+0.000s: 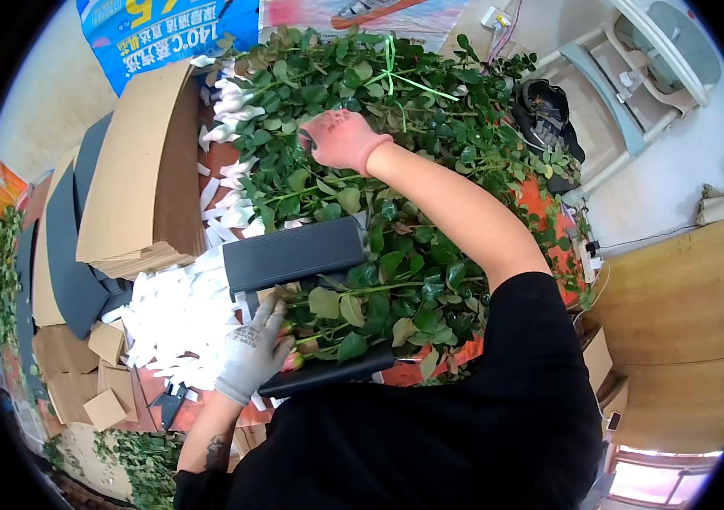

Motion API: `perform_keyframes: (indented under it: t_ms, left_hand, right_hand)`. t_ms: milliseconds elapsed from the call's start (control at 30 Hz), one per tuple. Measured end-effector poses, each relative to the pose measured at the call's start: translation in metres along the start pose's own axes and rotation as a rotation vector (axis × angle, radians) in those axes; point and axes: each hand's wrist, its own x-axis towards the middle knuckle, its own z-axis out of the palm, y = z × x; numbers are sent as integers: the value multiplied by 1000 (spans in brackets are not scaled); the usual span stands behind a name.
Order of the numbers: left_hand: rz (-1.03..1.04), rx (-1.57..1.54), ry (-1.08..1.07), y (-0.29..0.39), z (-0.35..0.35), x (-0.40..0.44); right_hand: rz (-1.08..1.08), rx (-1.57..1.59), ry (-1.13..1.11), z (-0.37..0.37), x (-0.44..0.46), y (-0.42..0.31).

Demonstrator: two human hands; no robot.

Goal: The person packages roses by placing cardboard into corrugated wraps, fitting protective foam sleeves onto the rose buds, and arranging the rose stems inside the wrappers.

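My left hand (251, 350), in a grey glove, lies at the near edge of the table with its fingers stretched out and thumb apart. It is beside pinkish rose heads (293, 360) and a small brown cardboard piece (268, 293). My right hand (343, 142), in a pink glove, is closed in a fist above the leafy rose stems (319, 89). Whatever its fingers hold is hidden. Between the hands lies a dark ribbed cardboard piece (294, 253). Rose heads in white sleeves (234, 106) line the left side of the foliage.
A heap of white sleeves (179, 327) covers the table's left part. Behind it stands a stack of brown cardboard sheets (136, 170). A black stapler-like tool (172, 404) lies near the front edge. Green ties (391, 68) cross the foliage. A white chair (613, 85) stands at right.
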Motion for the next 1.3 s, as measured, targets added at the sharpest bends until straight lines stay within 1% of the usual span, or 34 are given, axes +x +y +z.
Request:
perform_keyframes:
  t_ms: [67,100,167,200,233,267,333,400,467,500,533,600,633,700,733,767,800,833,867,933,1000,1033,1100,1133,1200,1233,1267,1300]
  left_hand:
    - [31,30,41,-4,6,2]
    - [18,-7,30,-2,4,2]
    - [64,37,70,-6,10,1]
    - [76,71,85,-8,11,1]
    - [48,68,53,-6,7,0]
    - [56,38,70,-5,6,-1]
    - [61,6,106,-7,11,-3]
    - [20,2,102,-8,12,-3]
    - [76,92,128,-10,12,-2]
    - [63,85,133,-11,14,-2]
    - [72,81,142,-13,16,-3]
    - [83,76,157,-15,19,-1]
    - [101,99,172,-15,20,-1]
    - [129,128,184,-14,20,-1]
    - [103,109,136,-12,17,-2]
    - [72,91,96,-11,14,-1]
    - [64,97,108,-12,11,1]
    - [42,30,73,-11,10,1]
    - [18,-43,34,-10,10,-1]
    - [13,-34,39,-9,12,-2]
    - [22,-87,39,-12,15,-2]
    - [34,-113,37,-13,13,-2]
    - [37,-111,30,-13,7,0]
    - [62,-118,3,-13,4,2]
    - [49,-116,-4,-11,-4,3]
    - [43,-127,-22,-12,-5,5]
    - [64,-130,-40,-15,-1,8]
    - [54,-145,10,-17,4,7]
  right_hand:
    - [-35,-102,80,21,-3,10]
    - [-65,-145,40,41,-1,14]
    - [-1,-154,-79,69,3,9]
    - [-47,-218,-87,81,0,10]
    - [-71,-212,-121,97,3,15]
    - [-69,-202,-123,105,2,14]
    - [-89,-228,-158,100,7,6]
    - [-53,-294,-279,77,6,-4]
    - [-127,-379,-132,71,13,6]
    - [-105,-389,-33,67,16,13]
    - [-10,-426,-141,33,16,4]
    - [-14,-486,205,28,22,31]
    - [-13,-485,202,29,19,32]
    - [-72,-469,173,30,13,34]
    - [-131,-448,-128,33,21,31]
    - [-131,-453,-182,37,23,30]
    - [-137,-458,-236,41,26,28]
    - [-115,-294,-96,24,31,20]
    - [-26,-157,7,4,43,12]
    - [6,-73,248,-10,87,28]
    - [-3,-34,379,-30,139,42]
    - [-21,-28,390,-33,164,46]
    - [74,-166,426,-29,216,56]
    - [66,-164,439,-15,241,64]
    - [296,-400,500,16,280,82]
    - [367,-317,308,13,287,85]
    - [353,-242,245,18,288,91]
    - [324,-239,268,22,288,95]
